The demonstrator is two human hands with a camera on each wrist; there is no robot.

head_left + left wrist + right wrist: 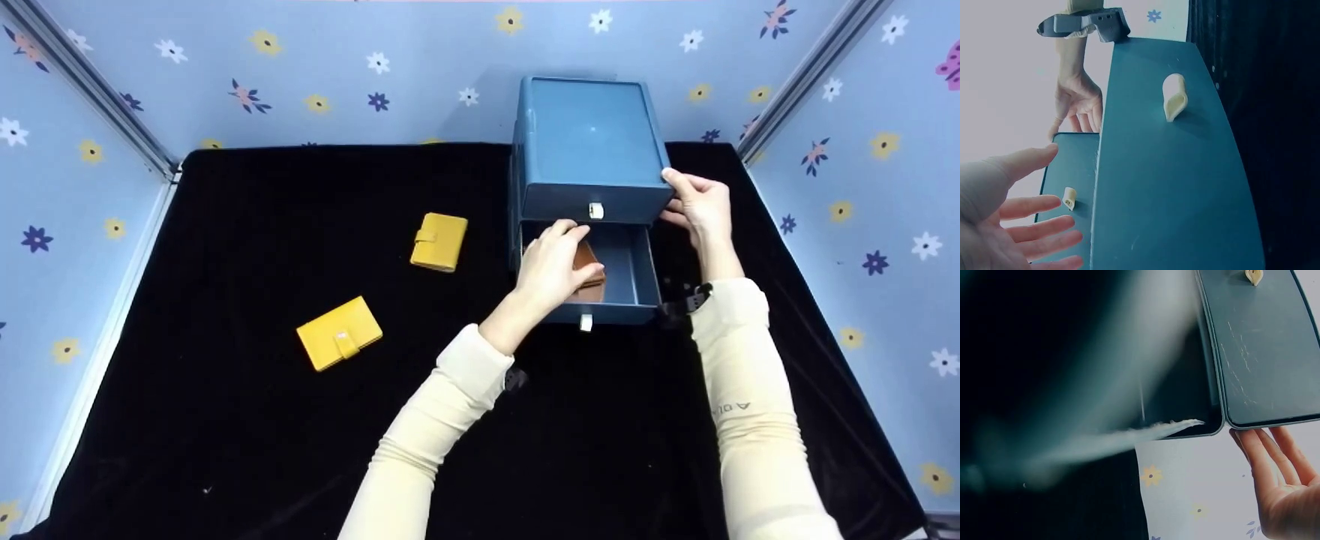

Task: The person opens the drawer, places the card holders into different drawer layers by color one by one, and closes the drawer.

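A blue two-drawer cabinet has its lower drawer pulled out and its upper drawer pushed in. Brown leather wallets lie on the left side of the lower drawer, partly hidden by my left hand. That hand hovers over them with fingers spread and holds nothing in the left wrist view. My right hand touches the cabinet's front right top corner, thumb on the top edge. Its fingers lie straight against the side. Cream knobs show on both drawer fronts.
Two yellow wallets with strap closures lie on the black cloth left of the cabinet: one wallet near it, the other wallet farther left and closer. Flowered panels wall in the back and both sides.
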